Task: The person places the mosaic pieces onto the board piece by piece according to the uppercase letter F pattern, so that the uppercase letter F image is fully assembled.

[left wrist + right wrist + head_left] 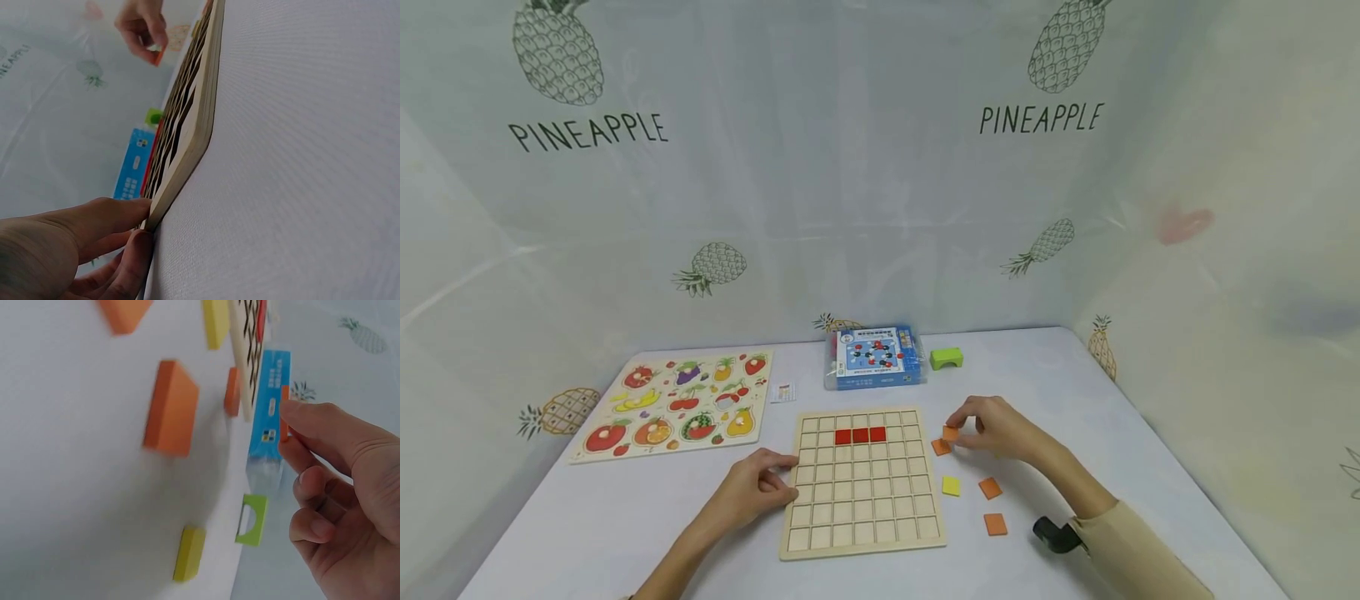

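A wooden grid board (842, 533) lies on the table with three red tiles (861, 435) side by side in one of its upper rows. My left hand (748, 490) touches the board's left edge with thumb and index finger, set apart along it. Off the board's right side, my right hand (1000, 428) pinches an orange tile (284, 412) between thumb and fingertip, raised above the table. Just below that tile, another orange tile (941, 447) lies flat. Nearer me are a yellow tile (951, 486) and two more orange tiles (990, 488).
A fruit puzzle board (681, 404) lies at the back left. Behind the grid stand a blue box (880, 358) and a green arch block (946, 358). In the right wrist view, another yellow tile (189, 554) lies below my right hand. A patterned curtain hangs behind the table.
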`<state>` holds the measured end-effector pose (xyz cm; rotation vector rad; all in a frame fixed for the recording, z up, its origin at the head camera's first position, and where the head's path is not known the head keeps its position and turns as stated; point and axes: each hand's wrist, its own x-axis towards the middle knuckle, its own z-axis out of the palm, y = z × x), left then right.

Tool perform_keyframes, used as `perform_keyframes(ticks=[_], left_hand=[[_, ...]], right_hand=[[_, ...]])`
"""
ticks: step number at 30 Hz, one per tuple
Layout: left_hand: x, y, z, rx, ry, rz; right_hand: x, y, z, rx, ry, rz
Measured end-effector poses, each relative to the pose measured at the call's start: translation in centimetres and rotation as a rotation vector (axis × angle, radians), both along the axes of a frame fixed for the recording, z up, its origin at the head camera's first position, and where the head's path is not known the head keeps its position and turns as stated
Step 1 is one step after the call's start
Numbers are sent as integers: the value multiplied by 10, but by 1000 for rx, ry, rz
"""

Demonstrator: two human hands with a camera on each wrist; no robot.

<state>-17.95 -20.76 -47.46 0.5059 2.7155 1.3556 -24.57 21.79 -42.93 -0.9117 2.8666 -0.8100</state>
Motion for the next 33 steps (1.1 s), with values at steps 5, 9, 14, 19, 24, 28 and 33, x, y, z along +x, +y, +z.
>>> perform_keyframes(ticks=[5,9,14,19,24,28,33], left_hand=[[0,0,0,6,8,1],[-1,1,1,3,10,8],[-3,1,-1,6,9,3],[0,-2,-1,-13,-1,10],[3,-5,-2,-31,-4,27],[2,-3,-3,-28,4,19],[0,-1,-4,-25,13,8]], right_hand=[[-4,-22,7,-24,-19,14],[-7,-40,10,-30,-17,32],[-8,-61,11,-55,-17,72],[-10,-84,8,-64,-32,93],[-11,-103,4,-86,-75,120],[-12,-113,0,-79,-63,148],[-12,-125,-3,-36,-34,175]])
